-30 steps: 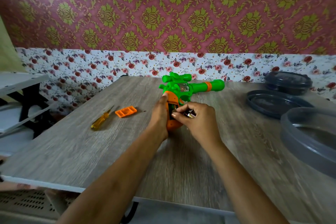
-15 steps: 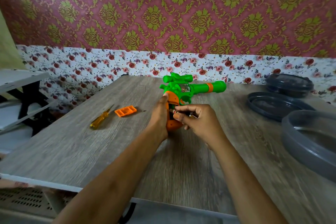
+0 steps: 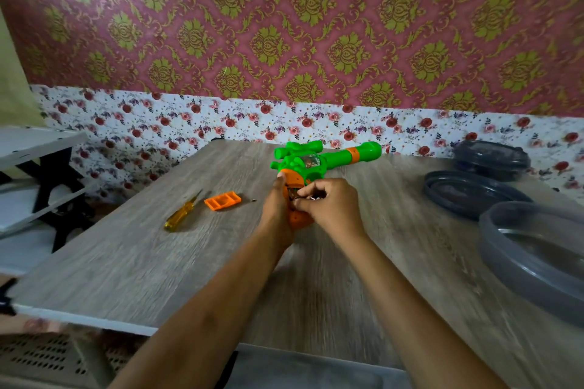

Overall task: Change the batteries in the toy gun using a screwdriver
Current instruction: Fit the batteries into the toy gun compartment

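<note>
1. The right hand's fingers [image 3: 311, 196] are now curling narrow and pinching a small metallic battery [image 3: 315, 198] against the open slot in the grip; a second ago that battery was sitting higher and clear of the slot.
2. The right hand [image 3: 331, 208] is therefore pressing down over the grip, so the person is probably seating a cell rather than pulling one out, though which it is cannot be told for sure.
3. The left hand [image 3: 276, 215] is still wrapping the orange grip from the left, fingers closed on it, steadying the green and orange plastic toy gun [image 3: 316, 164], which is resting mid-counter with its barrel pointing right.
4. The orange rectangular battery cover [image 3: 222, 200] and its tiny dark screw [image 3: 253, 199] are lying loose on the grey wood-grain counter [image 3: 126, 262], just beside the yellow-handled screwdriver [image 3: 181, 216], all unmoved.
5. That means closing up is not yet begun.
6. Dark round plastic lids [image 3: 467, 193] are sitting well apart at the right.
</note>
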